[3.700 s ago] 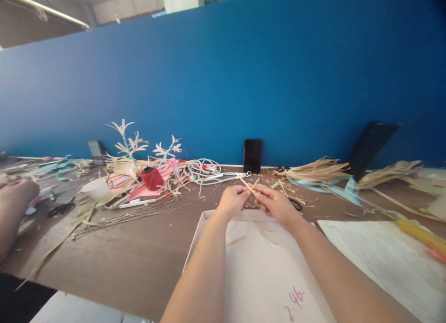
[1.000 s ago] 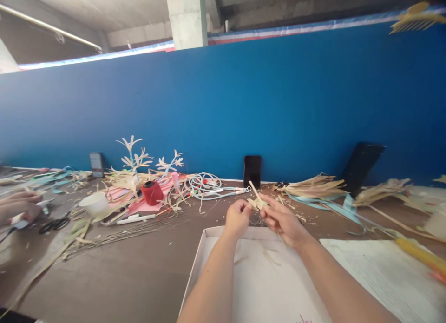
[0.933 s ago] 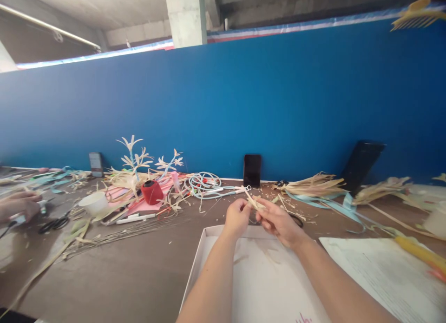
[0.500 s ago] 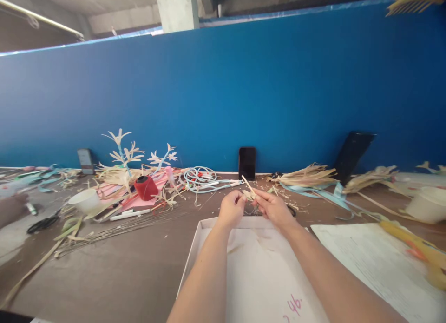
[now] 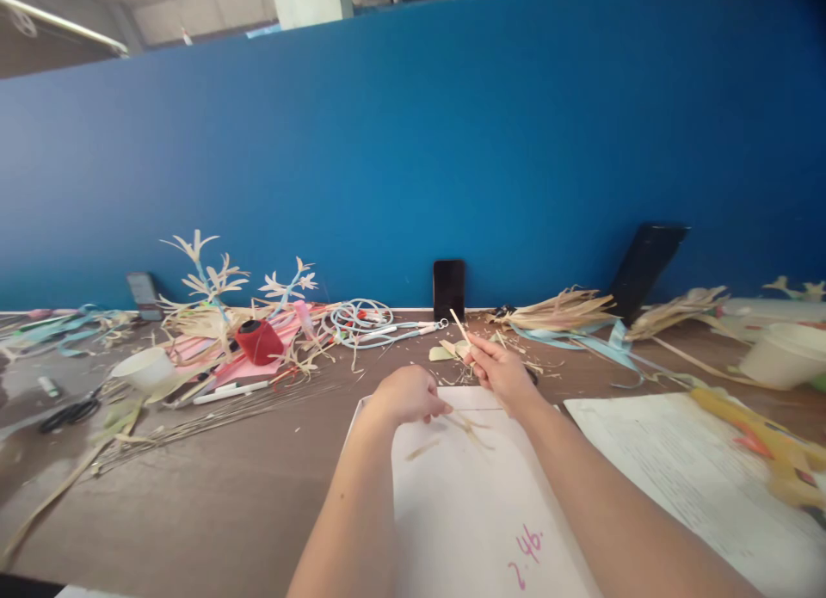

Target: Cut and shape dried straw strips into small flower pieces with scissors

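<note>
My left hand (image 5: 413,395) is over the far end of a white shallow box lid (image 5: 465,503), its fingers pinched together at the end of a thin pale dried strip (image 5: 472,427). Another short strip (image 5: 422,450) lies on the lid below that hand. Just beyond the lid's far edge, my right hand (image 5: 507,372) pinches a narrow straw-coloured stick (image 5: 459,324) that points up and to the left. Leaf-like scraps (image 5: 442,352) are on the table beside the right fingertips, partly hidden by them.
A black phone (image 5: 448,290) leans on the blue partition (image 5: 413,151). Left are pale flowers on blue stems (image 5: 216,284), a red spool (image 5: 258,342), thin wires (image 5: 212,426) and a white cup (image 5: 145,370). Right are husk bundles (image 5: 561,310), a yellow glue gun (image 5: 767,443) and papers (image 5: 671,477).
My left hand has come away from the right hand, back and down over the lid. The right hand still holds the stick. The whole view has shifted slightly.
</note>
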`<move>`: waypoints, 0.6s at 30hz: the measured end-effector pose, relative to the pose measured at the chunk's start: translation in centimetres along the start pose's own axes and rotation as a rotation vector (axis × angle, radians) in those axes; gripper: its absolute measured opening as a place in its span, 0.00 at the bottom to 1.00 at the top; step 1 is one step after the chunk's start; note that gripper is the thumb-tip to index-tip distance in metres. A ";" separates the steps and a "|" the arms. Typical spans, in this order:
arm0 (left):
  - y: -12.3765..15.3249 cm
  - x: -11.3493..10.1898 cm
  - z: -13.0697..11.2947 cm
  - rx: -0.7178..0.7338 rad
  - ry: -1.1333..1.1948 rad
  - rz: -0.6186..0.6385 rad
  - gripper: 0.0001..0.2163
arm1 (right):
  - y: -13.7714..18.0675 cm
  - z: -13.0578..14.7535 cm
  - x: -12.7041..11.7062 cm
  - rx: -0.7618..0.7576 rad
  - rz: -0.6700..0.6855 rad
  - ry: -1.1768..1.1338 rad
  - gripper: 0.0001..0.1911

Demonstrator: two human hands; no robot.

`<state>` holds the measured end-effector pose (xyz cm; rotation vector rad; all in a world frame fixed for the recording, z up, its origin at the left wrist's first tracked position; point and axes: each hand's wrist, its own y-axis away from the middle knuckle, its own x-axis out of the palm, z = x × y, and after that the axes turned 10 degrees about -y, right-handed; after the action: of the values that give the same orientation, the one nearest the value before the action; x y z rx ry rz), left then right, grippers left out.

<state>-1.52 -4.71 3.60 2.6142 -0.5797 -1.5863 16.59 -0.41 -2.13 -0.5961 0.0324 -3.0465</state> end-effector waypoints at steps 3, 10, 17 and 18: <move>0.5 -0.2 -0.3 -0.030 -0.058 0.002 0.05 | 0.2 0.2 0.1 0.009 0.002 0.025 0.27; 1.2 -0.5 -2.3 -0.054 -0.471 0.228 0.09 | 0.4 0.6 0.4 0.030 -0.013 0.053 0.27; 0.8 0.3 -2.7 -0.035 -0.512 0.300 0.11 | 0.6 0.8 0.8 0.023 -0.030 0.056 0.25; 0.8 0.2 -2.4 -0.045 -0.469 0.288 0.10 | 0.6 0.7 0.8 0.024 -0.031 0.054 0.25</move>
<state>0.35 -5.93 4.73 2.0047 -0.8786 -2.0767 16.18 -1.00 -1.17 -0.5171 -0.0117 -3.0875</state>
